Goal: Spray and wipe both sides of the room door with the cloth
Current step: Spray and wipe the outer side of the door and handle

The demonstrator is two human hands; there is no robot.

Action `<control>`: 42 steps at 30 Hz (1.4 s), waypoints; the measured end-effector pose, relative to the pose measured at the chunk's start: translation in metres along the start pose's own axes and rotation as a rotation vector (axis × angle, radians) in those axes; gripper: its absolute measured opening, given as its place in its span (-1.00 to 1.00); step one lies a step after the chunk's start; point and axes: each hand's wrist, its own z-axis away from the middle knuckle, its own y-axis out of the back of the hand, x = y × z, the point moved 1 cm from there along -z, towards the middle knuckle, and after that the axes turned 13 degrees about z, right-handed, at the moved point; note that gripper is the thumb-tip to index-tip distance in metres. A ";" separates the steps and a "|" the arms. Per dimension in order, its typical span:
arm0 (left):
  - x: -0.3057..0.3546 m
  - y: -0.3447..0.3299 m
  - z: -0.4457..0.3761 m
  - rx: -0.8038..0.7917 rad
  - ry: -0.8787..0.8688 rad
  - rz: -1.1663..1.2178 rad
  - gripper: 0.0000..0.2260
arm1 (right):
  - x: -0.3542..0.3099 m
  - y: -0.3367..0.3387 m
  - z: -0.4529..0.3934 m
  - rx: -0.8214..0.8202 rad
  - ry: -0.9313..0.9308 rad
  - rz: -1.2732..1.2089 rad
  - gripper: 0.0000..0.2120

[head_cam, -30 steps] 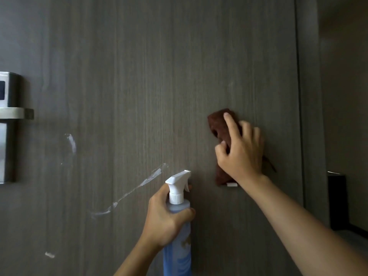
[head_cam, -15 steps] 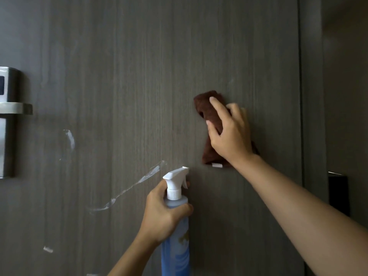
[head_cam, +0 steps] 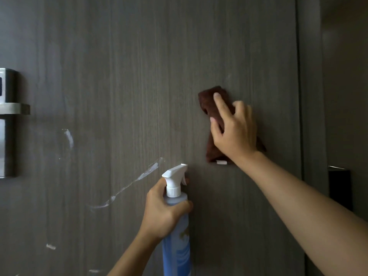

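Right hand (head_cam: 235, 132) lies flat on the brown cloth (head_cam: 214, 108), fingers straight and slightly spread, pressing it against the door (head_cam: 139, 76) at about three o'clock from the centre of my view. My forefinger reaches up toward the cloth's top edge at eleven o'clock from the knuckles; a small white tag shows at the cloth's lower edge, at six o'clock. My left hand (head_cam: 163, 212) is wrapped round the neck of the blue spray bottle (head_cam: 176, 232), held upright near six o'clock, nozzle toward the door, and I can just see one fingertip at the trigger.

I judge the wiping step on this face of the door to be in hand, with much left to do. White streaks (head_cam: 137, 180) run diagonally at about eight o'clock from the cloth, and smaller marks sit lower, toward seven o'clock. The metal lock handle (head_cam: 8, 120) is at nine o'clock, well apart from both hands.

My next move, as I read it, calls for sweeping the cloth down and across toward eight o'clock, keeping the palm flat so the folded cloth does not bunch, and keeping the bottle clear of that path.
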 end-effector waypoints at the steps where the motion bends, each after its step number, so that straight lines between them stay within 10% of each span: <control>1: -0.001 0.000 0.000 0.005 0.000 -0.003 -0.63 | -0.005 -0.001 0.011 0.007 0.024 -0.017 -0.41; 7: -0.001 0.002 0.001 0.018 0.046 -0.010 -0.63 | 0.006 0.013 0.082 -0.003 0.561 -0.012 -0.38; 15: -0.001 0.000 0.004 0.037 0.021 0.018 -0.63 | -0.011 0.000 -0.023 -0.033 -0.029 0.015 -0.40; 25: -0.001 0.006 0.024 0.136 0.078 0.091 -0.68 | 0.020 0.020 0.136 -0.105 0.780 0.075 -0.27; 34: 0.031 0.018 0.016 0.184 0.003 0.113 -0.59 | -0.038 0.008 0.075 -0.080 -0.150 -0.049 -0.38; 39: 0.037 0.021 0.015 0.220 0.015 0.096 -0.68 | -0.057 0.021 0.132 -0.044 0.386 -0.057 -0.37; 42: 0.038 0.027 0.020 0.224 0.036 0.089 -0.62 | -0.034 0.023 0.113 -0.080 0.395 -0.050 -0.37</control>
